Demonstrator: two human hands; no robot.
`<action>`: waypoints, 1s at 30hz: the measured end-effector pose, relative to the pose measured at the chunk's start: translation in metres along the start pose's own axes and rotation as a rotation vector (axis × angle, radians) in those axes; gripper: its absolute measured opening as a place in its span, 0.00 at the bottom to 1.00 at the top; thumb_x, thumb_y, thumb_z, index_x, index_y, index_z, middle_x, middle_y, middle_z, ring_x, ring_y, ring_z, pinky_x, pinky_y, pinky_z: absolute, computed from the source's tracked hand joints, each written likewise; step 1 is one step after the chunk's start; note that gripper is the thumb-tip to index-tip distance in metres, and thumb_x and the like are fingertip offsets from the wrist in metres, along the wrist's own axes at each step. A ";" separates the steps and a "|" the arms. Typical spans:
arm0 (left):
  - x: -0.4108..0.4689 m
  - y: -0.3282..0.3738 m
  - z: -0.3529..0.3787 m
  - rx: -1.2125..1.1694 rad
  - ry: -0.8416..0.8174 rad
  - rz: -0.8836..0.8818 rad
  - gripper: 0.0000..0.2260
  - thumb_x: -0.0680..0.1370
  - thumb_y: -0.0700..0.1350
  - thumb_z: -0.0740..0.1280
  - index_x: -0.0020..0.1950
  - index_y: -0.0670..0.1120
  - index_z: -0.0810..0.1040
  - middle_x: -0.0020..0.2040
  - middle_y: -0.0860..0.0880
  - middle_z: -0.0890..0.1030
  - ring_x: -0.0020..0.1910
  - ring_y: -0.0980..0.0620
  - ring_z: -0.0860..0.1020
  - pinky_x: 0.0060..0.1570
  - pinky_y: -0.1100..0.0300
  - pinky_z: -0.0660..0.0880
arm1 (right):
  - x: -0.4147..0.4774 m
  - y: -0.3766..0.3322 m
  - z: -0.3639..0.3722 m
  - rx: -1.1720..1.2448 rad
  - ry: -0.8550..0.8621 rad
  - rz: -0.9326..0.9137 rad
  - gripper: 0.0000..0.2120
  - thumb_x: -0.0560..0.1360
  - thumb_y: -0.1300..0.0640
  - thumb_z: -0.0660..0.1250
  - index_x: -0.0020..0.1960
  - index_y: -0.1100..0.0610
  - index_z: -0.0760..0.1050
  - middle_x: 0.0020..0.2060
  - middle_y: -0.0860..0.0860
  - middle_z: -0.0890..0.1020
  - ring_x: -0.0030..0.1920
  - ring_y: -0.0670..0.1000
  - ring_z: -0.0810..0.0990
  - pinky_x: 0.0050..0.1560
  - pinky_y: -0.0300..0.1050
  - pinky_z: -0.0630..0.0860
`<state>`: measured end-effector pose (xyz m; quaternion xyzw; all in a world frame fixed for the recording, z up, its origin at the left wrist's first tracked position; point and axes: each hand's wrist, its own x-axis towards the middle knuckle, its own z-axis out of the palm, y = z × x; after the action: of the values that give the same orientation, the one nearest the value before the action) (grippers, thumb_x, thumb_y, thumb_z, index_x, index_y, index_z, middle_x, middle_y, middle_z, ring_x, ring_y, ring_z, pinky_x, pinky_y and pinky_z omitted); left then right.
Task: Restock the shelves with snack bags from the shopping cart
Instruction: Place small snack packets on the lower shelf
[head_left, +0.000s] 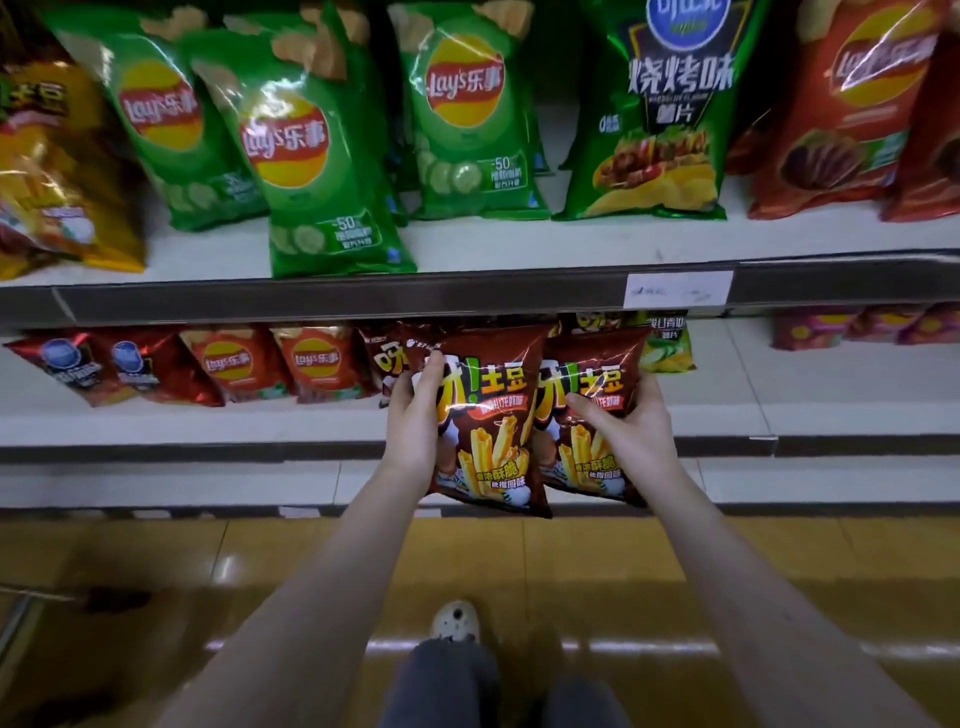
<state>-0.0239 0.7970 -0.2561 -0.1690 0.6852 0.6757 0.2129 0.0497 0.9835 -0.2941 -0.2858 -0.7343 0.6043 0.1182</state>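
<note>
Shelf (208, 421) ahead, arms out: left grip (415, 410) around left bag (493, 441), right grip (631, 431) seemingly around right bag (592, 364).

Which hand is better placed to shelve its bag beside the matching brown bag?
Left, probably. The left hand holds its brown bag right beside the matching bag already shelved; the right hand, gripping the other bag, is farther away.

Head view: forward-down, near shelves (332, 299), floor (571, 551) below.

White shelf (467, 244) — green chip bags (306, 156) upright.
</note>
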 end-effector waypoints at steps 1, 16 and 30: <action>0.014 -0.008 0.002 0.002 -0.006 0.003 0.34 0.75 0.64 0.63 0.75 0.50 0.59 0.65 0.46 0.75 0.62 0.44 0.76 0.64 0.43 0.70 | 0.010 0.012 0.005 0.002 -0.002 -0.001 0.28 0.67 0.53 0.76 0.62 0.54 0.67 0.52 0.47 0.79 0.52 0.46 0.79 0.54 0.44 0.76; 0.201 -0.123 0.047 -0.169 -0.206 0.334 0.21 0.72 0.51 0.67 0.62 0.45 0.72 0.53 0.45 0.82 0.47 0.49 0.83 0.45 0.56 0.79 | 0.156 0.187 0.046 0.049 0.139 -0.245 0.25 0.70 0.55 0.73 0.64 0.54 0.67 0.49 0.45 0.79 0.50 0.46 0.77 0.44 0.35 0.71; 0.205 -0.146 0.091 -0.085 -0.254 0.453 0.36 0.76 0.51 0.69 0.78 0.50 0.54 0.65 0.52 0.68 0.63 0.49 0.69 0.55 0.55 0.64 | 0.183 0.208 0.006 0.060 0.237 -0.265 0.36 0.69 0.56 0.75 0.70 0.60 0.59 0.54 0.52 0.77 0.53 0.51 0.76 0.53 0.43 0.69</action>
<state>-0.1171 0.8948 -0.4866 0.0661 0.6442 0.7502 0.1333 -0.0438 1.1035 -0.5261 -0.2522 -0.7279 0.5672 0.2912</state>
